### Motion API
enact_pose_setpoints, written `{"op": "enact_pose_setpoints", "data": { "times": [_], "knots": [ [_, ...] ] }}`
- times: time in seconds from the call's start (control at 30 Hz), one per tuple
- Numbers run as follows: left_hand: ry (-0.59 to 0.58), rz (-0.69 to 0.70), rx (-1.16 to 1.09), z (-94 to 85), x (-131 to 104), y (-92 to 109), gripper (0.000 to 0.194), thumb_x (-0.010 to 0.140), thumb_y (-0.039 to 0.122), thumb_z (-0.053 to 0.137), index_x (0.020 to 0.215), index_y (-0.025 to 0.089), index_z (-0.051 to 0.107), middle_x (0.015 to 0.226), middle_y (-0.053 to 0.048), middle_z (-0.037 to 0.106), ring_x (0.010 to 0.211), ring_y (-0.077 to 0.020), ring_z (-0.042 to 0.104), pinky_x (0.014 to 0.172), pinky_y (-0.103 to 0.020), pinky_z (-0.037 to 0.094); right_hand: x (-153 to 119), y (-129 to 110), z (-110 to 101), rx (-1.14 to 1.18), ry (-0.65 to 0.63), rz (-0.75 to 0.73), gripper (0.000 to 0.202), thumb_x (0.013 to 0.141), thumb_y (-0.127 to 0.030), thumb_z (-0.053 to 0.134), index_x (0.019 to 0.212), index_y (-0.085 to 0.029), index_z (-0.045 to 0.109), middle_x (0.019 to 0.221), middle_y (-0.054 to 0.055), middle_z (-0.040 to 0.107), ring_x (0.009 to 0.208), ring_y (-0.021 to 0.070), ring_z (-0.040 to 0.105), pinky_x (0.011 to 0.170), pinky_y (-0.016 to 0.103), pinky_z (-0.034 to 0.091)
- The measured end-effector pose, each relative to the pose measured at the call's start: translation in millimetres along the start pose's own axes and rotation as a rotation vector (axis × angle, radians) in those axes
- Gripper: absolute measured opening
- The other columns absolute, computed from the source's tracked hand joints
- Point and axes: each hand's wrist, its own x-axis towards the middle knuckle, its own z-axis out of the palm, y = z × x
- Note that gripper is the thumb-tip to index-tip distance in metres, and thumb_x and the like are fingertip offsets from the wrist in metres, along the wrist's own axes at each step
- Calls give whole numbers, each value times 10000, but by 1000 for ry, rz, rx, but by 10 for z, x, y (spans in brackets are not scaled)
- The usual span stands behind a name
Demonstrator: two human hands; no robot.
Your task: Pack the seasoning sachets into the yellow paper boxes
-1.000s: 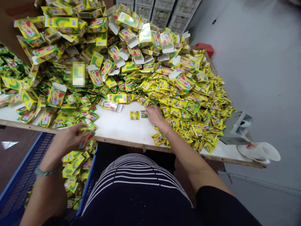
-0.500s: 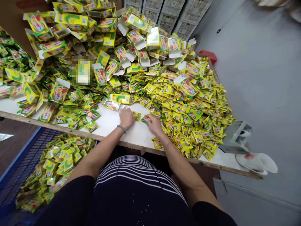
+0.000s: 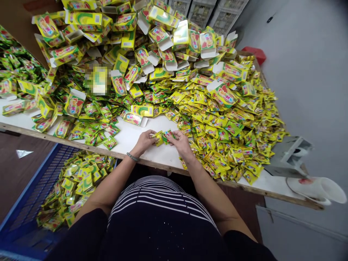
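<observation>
Over the white tabletop [image 3: 129,137], my left hand [image 3: 146,140] pinches a small yellow packet [image 3: 158,138] between thumb and fingers. Facing it, my right hand [image 3: 181,143] grips a green packet [image 3: 168,135] with a red fruit picture. The two packets meet edge to edge between my hands. Just beyond them lies a small yellow-green carton [image 3: 133,117], its white end flap open. A heap of yellow packets [image 3: 217,145] starts right beside my right hand. Several green packets [image 3: 94,134] lie to the left of my left hand.
Many open cartons [image 3: 116,21] are piled at the back. Below the table's left edge stands a blue crate [image 3: 32,188] holding filled cartons [image 3: 78,185]. A grey metal device [image 3: 290,156] and a white plastic scoop-like container [image 3: 318,188] sit at the right end.
My left hand has moved back from the open carton with the yellow packet. Both hands have come closer, bringing the yellow and green packets together. The view has shifted slightly.
</observation>
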Motion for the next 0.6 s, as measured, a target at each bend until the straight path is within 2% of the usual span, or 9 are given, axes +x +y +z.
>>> {"op": "enact_pose_setpoints", "data": {
  "times": [0.13,0.23,0.3,0.43,0.53,0.6],
  "knots": [
    [-16,-33,-110,16,-93,51,242,718,203,758,889,121,606,595,17,648,556,-109,625,601,-239,535,-28,-26,53,-112,-33,-55,445,624,-518,794,865,-202,592,823,28,684,697,167,618,592,276,508],
    [12,-58,-38,-29,-104,102,173,721,174,745,834,113,627,597,10,645,521,-93,594,537,-212,509,-32,-86,-5,-205,-98,-136,389,690,-475,745,933,-197,622,846,26,676,730,164,602,645,279,484],
    [-10,-57,42,-74,-106,142,159,707,169,755,801,111,642,564,19,617,489,-81,556,497,-195,471,-37,-180,-61,-320,-206,-170,400,732,-427,716,1050,-207,617,825,3,653,696,149,571,633,267,445],
    [-155,-38,56,-123,-142,238,216,704,268,773,794,105,662,586,12,613,514,-79,541,513,-202,449,-38,-430,-95,-635,-450,-193,537,724,-298,717,1224,-252,527,668,-79,545,602,123,474,595,240,345],
    [-227,-6,30,-116,-173,257,315,687,366,793,814,105,672,616,13,612,543,-75,530,523,-199,415,0,-524,-53,-738,-479,-179,575,703,-266,724,1235,-254,506,637,-95,518,602,124,462,605,241,327],
    [-226,11,38,-106,-176,224,379,599,346,857,825,108,667,578,37,579,526,-71,508,502,-194,367,38,-494,-33,-728,-461,-164,596,692,-291,744,1237,-252,505,632,-96,523,595,125,467,603,245,338]
  ]
}}
